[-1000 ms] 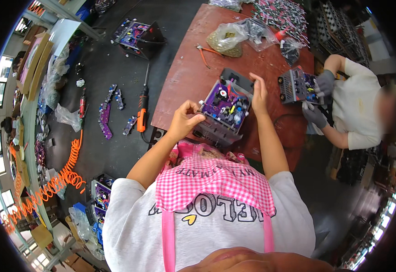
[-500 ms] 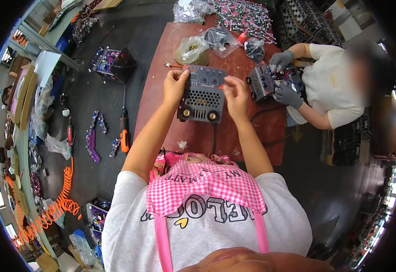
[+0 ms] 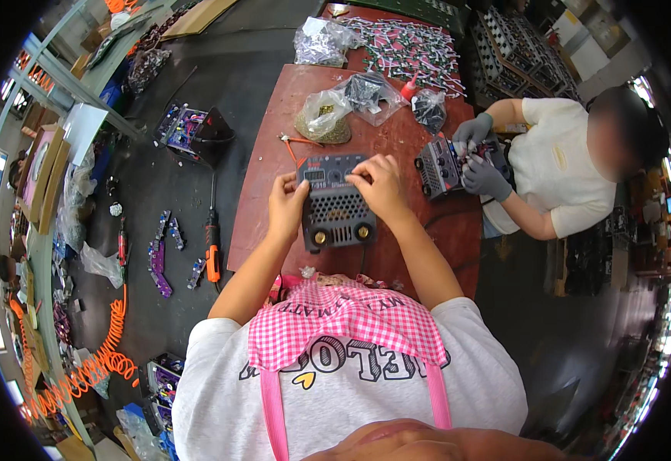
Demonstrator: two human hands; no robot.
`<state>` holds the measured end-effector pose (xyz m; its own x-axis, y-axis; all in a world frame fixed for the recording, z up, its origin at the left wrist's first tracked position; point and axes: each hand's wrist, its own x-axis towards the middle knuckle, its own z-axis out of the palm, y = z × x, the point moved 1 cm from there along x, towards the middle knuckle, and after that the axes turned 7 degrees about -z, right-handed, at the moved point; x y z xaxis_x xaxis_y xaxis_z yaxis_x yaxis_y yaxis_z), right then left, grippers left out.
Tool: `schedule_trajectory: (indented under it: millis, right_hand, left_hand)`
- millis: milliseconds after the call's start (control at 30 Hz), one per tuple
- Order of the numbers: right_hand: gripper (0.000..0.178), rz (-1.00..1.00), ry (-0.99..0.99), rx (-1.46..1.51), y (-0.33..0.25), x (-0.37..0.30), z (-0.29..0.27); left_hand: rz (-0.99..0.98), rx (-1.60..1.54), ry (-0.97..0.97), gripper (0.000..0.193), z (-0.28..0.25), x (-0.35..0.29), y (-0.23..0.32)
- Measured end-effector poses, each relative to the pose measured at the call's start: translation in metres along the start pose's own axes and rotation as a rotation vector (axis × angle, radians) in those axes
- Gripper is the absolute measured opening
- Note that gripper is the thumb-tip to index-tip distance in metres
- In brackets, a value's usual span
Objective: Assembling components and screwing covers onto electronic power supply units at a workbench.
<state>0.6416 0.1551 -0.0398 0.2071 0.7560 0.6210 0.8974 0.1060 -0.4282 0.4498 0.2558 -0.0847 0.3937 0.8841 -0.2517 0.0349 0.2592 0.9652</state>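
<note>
A dark grey welding machine (image 3: pixel 339 211) faces up at me on the red table, with a slotted front, two brass sockets and a panel with a small display and dials. My left hand (image 3: pixel 286 203) is closed on its left edge, thumb toward the panel. Over the panel's right side, the thumb and fingers of my right hand (image 3: pixel 383 188) are pinched together; they cover the right dial, and what lies between them is hidden. Pliers with orange handles (image 3: pixel 301 140) lie just beyond the machine.
Past the machine on the red table (image 3: pixel 266 180) are a bag of small brass-coloured parts (image 3: pixel 324 123), bags of black parts (image 3: pixel 430 110) and a red bottle (image 3: pixel 408 88). At right, a co-worker's gloved hands (image 3: pixel 485 177) work on a similar machine (image 3: pixel 437 169). An orange power screwdriver (image 3: pixel 212 261) is at left.
My right hand has moved from beside the machine's right edge onto its panel, fingers pinched. The machine and my left hand sit lower in view, as does much of the table.
</note>
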Motion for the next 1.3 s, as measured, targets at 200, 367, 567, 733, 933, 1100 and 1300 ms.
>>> schedule_trajectory:
  millis: [200,367,567,733,933,1100,1300]
  right_hand:
    - [0.015,-0.146,-0.048,0.136,-0.026,-0.002,0.017]
    - [0.017,-0.088,-0.089,0.186,-0.031,0.011,0.017]
    - [0.023,-0.187,-0.164,0.104,-0.026,0.015,0.020]
    - [0.023,-0.138,-0.068,0.355,0.000,0.031,0.018]
    - [0.014,0.356,0.097,0.195,0.182,0.046,0.085]
    - [0.017,0.472,-0.011,-0.080,0.309,0.058,0.138]
    - [0.029,0.329,-0.131,-0.248,0.317,0.086,0.166]
  left_hand:
    - [-0.121,-0.096,0.009,0.033,-0.038,-0.020,0.005]
    - [-0.119,0.085,0.030,0.040,-0.051,-0.015,0.007]
    - [0.403,0.737,0.229,0.043,-0.029,-0.022,0.047]
    - [0.668,0.941,-0.062,0.037,-0.014,-0.012,0.064]
    - [0.726,0.860,-0.185,0.028,-0.013,0.007,0.055]
    - [0.630,0.819,-0.159,0.024,-0.008,0.015,0.060]
    - [0.601,0.831,-0.111,0.023,-0.006,0.010,0.058]
